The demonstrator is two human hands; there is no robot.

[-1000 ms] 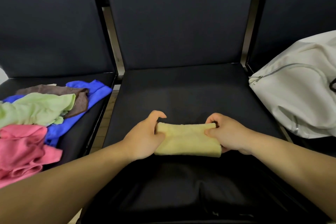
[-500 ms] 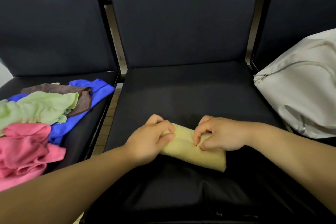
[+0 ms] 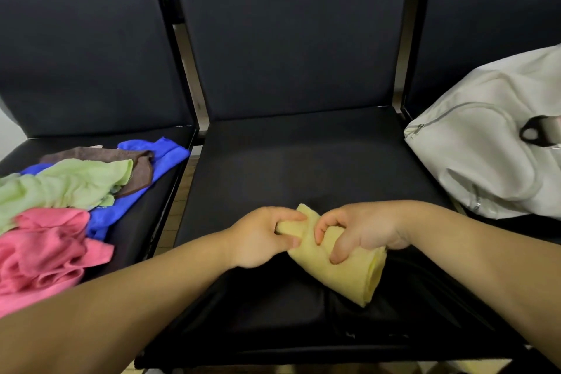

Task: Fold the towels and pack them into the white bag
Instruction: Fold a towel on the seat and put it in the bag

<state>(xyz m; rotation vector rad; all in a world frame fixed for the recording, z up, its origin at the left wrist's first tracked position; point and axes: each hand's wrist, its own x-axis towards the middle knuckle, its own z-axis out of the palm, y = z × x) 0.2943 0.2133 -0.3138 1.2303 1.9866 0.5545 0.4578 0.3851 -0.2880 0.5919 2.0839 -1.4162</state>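
My left grip (image 3: 261,237) and right grip (image 3: 361,231) both clench the rolled yellow towel (image 3: 349,278), left at its far end, right around its middle, over the near part of the middle seat (image 3: 303,161). White bag (image 3: 485,161) lies on the right seat, well apart. Towel pile (image 3: 60,188) of pink, green, brown and blue is heaped on the left seat.

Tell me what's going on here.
A person holds a folded yellow towel in both hands over the front of the middle seat. The left hand has a grip on its far end, and the right hand wraps its middle. A heap of unfolded towels lies on the left seat. The white bag sits off to the right.
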